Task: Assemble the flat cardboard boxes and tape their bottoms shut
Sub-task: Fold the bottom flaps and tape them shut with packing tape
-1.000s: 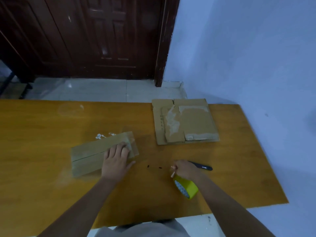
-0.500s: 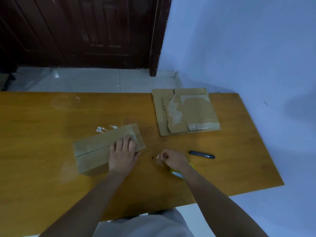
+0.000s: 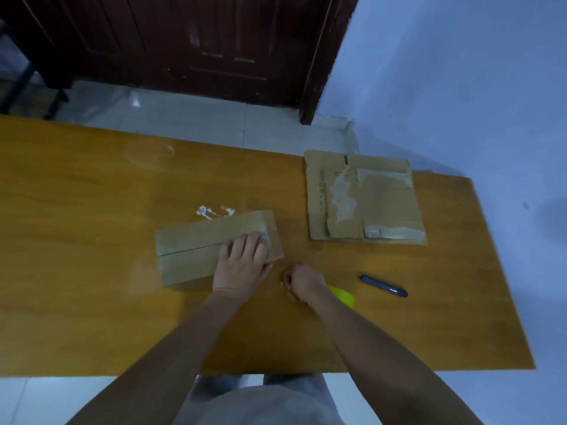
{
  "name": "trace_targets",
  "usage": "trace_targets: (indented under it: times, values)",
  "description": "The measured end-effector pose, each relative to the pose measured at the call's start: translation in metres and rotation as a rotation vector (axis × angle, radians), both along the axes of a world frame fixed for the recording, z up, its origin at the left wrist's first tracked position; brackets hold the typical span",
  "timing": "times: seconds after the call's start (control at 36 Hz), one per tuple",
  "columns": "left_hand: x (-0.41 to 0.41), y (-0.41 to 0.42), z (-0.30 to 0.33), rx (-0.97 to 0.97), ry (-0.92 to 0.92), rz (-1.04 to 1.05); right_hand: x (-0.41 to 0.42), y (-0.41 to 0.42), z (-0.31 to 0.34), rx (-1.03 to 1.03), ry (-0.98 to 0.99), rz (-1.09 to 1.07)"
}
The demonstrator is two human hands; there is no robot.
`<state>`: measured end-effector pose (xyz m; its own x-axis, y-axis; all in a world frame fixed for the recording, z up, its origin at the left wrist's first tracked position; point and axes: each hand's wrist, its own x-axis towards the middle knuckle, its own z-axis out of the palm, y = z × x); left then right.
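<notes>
A: What is different from a second ago?

B: The right hand [image 3: 302,279] has travelled. It was out near the pen [image 3: 384,285], with the yellow tape roll [image 3: 343,297] showing clearly under it. Now it sits just beside the box [image 3: 214,246], close to the left hand [image 3: 242,262], and the roll is mostly hidden behind the wrist.

A: Is it gripping the roll?

B: Its fingers are curled tight, and something small and pale shows at the fingertips. I judge that to be the loose tape end, pinched, but it is too blurred to be sure. The roll lies right against the wrist.

A: And the left hand?

B: No change there. It lies flat, fingers straight, pressing the right end of the box down on the tabletop [image 3: 92,210], as it did before. The box sits bottom up near the middle, its two flaps meeting in a seam that runs along its length.

A: So where does that leave the job?

B: I think the tape is being brought to the seam, which is not yet covered along its length. The flat boxes [image 3: 365,197] by the wall, well apart from both hands, are untouched, so most of the work is probably ahead.
</notes>
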<state>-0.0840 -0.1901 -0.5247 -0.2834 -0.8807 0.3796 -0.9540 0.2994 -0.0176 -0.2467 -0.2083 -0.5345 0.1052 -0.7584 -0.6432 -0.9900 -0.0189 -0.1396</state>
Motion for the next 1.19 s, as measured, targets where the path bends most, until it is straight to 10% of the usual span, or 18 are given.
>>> trace_targets:
  times: [0.42,0.81,1.19]
  values:
    - [0.000,0.000,0.009,0.106,0.036,0.006,0.010,0.010,-0.008,-0.106,0.188,0.094]
    - [0.008,-0.018,0.035,0.340,0.441,0.109,0.007,-0.018,0.068,-0.572,-0.467,-0.232]
    - [0.022,-0.029,0.015,0.299,0.279,0.050,0.042,-0.011,0.062,-0.388,-0.447,-0.107]
